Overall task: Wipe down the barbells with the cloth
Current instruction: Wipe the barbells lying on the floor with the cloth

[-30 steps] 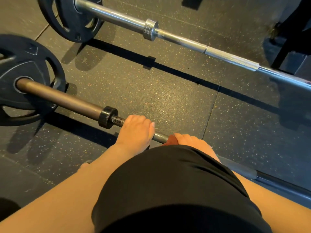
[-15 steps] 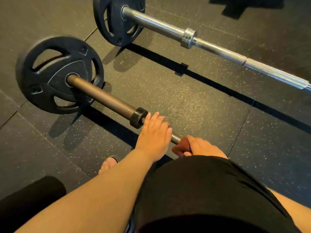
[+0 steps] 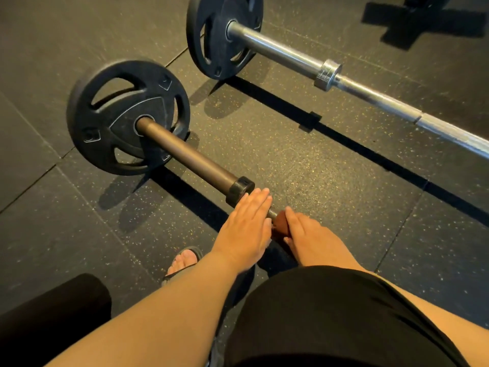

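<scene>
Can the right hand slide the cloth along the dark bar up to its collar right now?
Probably not yet. The left hand lies flat on the dark bar between the cloth in the right hand and the collar, blocking the slide until it lifts.

Dark speckled rubber floor tiles (image 3: 330, 176) with thin seams, warmly lit

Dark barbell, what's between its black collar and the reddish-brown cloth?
In the head view, the left hand rests flat on the bar beside the black collar, then a short bare knurled stretch before the reddish-brown cloth under the right hand.
</scene>
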Demonstrator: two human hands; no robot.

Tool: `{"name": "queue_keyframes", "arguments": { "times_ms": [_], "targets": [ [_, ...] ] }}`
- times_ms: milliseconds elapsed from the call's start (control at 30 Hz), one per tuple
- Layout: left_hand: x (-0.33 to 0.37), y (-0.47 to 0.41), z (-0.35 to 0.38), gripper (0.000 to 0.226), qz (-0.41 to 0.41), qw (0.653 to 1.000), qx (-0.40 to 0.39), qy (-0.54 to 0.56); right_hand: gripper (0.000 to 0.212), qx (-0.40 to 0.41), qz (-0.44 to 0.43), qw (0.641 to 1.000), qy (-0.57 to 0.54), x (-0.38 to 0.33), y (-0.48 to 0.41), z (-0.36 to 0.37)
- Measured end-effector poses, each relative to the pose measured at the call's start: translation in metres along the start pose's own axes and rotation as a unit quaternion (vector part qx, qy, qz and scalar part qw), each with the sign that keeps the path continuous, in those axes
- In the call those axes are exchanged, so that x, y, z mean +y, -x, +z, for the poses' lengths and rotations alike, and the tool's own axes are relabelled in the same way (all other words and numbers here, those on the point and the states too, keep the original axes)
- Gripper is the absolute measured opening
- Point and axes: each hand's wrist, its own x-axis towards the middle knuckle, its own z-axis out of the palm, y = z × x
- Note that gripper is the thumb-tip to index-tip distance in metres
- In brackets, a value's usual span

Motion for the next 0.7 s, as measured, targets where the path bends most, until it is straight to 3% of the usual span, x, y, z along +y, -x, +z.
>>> {"name": "queue_keyframes", "arguments": {
  "times_ms": [133,333,533,700],
  "targets": [
    [0.001,-0.001,0.000,0.059,-0.003,0.999,0.009,0.034,0.071,-0.055,0.065,0.996,0.017,0.016,0.024,0.008],
    [-0.019,-0.012,-0.011,0.056,-0.003,0.989,0.016,-0.146,0.063,0.070,0.047,0.996,0.016,-0.030,-0.024,0.002],
    [-0.020,-0.008,-0.014,0.057,-0.006,0.995,0.016,-0.099,0.060,0.079,-0.021,0.997,0.008,-0.036,-0.043,-0.001],
    [0.002,-0.015,-0.002,0.060,-0.076,0.994,0.017,-0.080,0.063,0.026,0.044,0.999,-0.019,0.006,0.006,0.009]
  ]
}}
